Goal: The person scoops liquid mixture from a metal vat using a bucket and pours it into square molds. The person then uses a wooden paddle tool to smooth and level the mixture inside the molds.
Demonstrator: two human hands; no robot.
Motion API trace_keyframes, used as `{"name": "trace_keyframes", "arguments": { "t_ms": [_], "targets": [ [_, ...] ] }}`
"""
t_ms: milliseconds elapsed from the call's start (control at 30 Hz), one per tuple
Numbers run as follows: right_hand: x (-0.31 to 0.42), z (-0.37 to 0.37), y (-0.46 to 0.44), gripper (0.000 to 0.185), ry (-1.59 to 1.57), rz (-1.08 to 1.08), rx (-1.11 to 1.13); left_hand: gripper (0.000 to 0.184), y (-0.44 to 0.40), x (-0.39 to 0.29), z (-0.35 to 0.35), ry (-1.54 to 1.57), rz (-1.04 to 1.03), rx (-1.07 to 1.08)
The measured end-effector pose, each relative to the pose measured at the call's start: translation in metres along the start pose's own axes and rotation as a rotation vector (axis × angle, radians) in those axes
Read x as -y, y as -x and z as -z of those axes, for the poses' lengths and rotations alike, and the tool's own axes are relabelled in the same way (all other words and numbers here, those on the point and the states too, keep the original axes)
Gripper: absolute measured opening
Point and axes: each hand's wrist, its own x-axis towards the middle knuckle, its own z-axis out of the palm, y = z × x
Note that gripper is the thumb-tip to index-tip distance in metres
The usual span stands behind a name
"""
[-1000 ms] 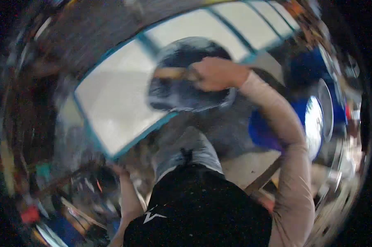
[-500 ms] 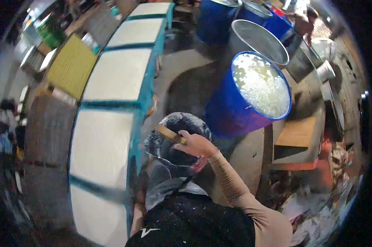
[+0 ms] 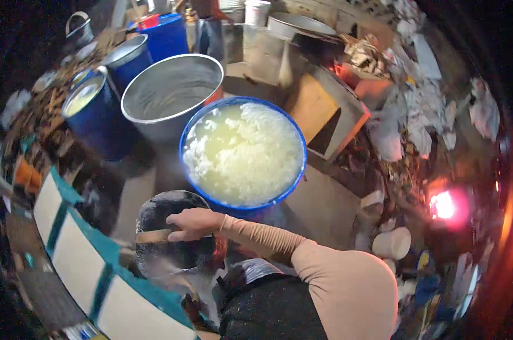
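Observation:
My right hand (image 3: 195,224) grips the wooden crossbar (image 3: 152,237) of a black bucket (image 3: 168,203) with white smears on its outside. The bucket hangs in front of my body, just short of a blue barrel (image 3: 184,170). White curd-like lumps (image 3: 262,156) float on yellowish liquid in this barrel, filling it to near the rim. Low by my waist, my left hand (image 3: 194,311) shows only in part, below the bucket; its fingers are dark and blurred.
A large metal pot (image 3: 171,85) stands behind the barrel, and another blue barrel (image 3: 97,113) is farther left. White slabs (image 3: 77,243) edged with teal cloth line the lower left. A fire (image 3: 442,205) glows at the right, near piled scraps (image 3: 421,113).
My view has swung right, so the slabs slide to the lower left and the fire comes in. The bucket stays in my right hand, its crossbar now nearly level in view.

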Motion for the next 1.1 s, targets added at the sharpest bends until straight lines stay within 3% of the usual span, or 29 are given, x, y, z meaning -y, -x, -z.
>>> {"name": "trace_keyframes", "arguments": {
  "t_ms": [67,100,133,200,300,400,433,567,733,767,900,933,1100],
  "targets": [
    [-0.016,0.027,-0.036,0.059,-0.223,0.025,-0.12,0.052,-0.051,-0.072,-0.017,-0.046,-0.052,0.027],
    [-0.006,0.05,-0.042,0.057,-0.43,-0.047,-0.051,0.053,-0.073,-0.102,-0.027,-0.062,-0.073,0.038],
    [-0.019,0.053,-0.067,0.057,-0.435,-0.076,-0.08,0.053,-0.1,-0.13,-0.037,-0.087,-0.079,0.057],
    [-0.049,0.045,-0.125,0.051,-0.554,0.095,-0.303,0.054,-0.148,-0.173,-0.06,-0.138,-0.075,0.089],
    [-0.055,0.084,-0.19,0.044,-0.832,-0.01,-0.26,0.056,-0.215,-0.224,-0.095,-0.198,-0.036,0.127],
    [-0.082,0.107,-0.278,0.044,-0.741,0.123,-0.495,0.058,-0.26,-0.28,-0.122,-0.254,0.011,0.135],
    [-0.081,0.123,-0.303,0.046,-0.833,0.088,-0.489,0.059,-0.273,-0.299,-0.128,-0.265,0.02,0.131],
    [-0.069,0.191,-0.379,0.05,-0.706,-0.057,-0.509,0.061,-0.321,-0.364,-0.15,-0.271,0.063,0.092],
    [-0.118,0.229,-0.473,0.054,-0.536,-0.053,-0.825,0.064,-0.391,-0.434,-0.176,-0.274,0.113,0.032],
    [-0.115,0.248,-0.476,0.057,-0.663,-0.165,-0.724,0.065,-0.407,-0.445,-0.18,-0.284,0.129,0.024],
    [-0.167,0.252,-0.536,0.049,-0.692,-0.232,-0.785,0.068,-0.485,-0.486,-0.197,-0.329,0.183,0.0],
    [-0.181,0.252,-0.549,0.057,-0.617,-0.26,-0.825,0.069,-0.507,-0.498,-0.201,-0.342,0.199,-0.002],
    [-0.216,0.258,-0.599,0.059,-0.714,-0.465,-0.91,0.072,-0.622,-0.6,-0.249,-0.442,0.147,0.049]
  ]
}}
